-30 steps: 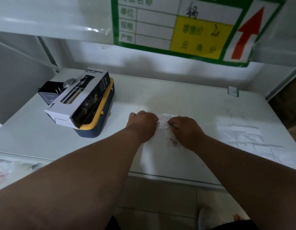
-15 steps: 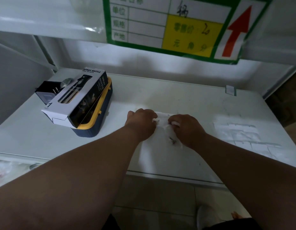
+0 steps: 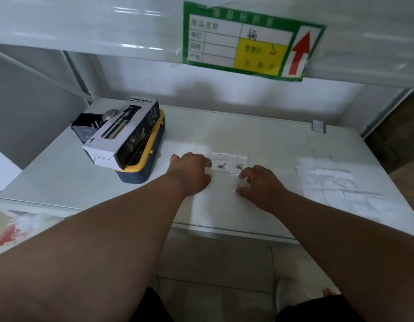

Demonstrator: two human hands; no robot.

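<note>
A small clear bag of screws (image 3: pixel 229 160) lies flat on the white shelf (image 3: pixel 271 145), just beyond both hands. The left hand (image 3: pixel 192 169) is curled at its left edge; I cannot tell whether it pinches the bag. The right hand (image 3: pixel 263 182), loosely curled, holds nothing at the bag's near right corner.

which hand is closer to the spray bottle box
Left. The left hand is just to the right of the spray bottle box; the right hand is farther right, beyond the left hand.
</note>
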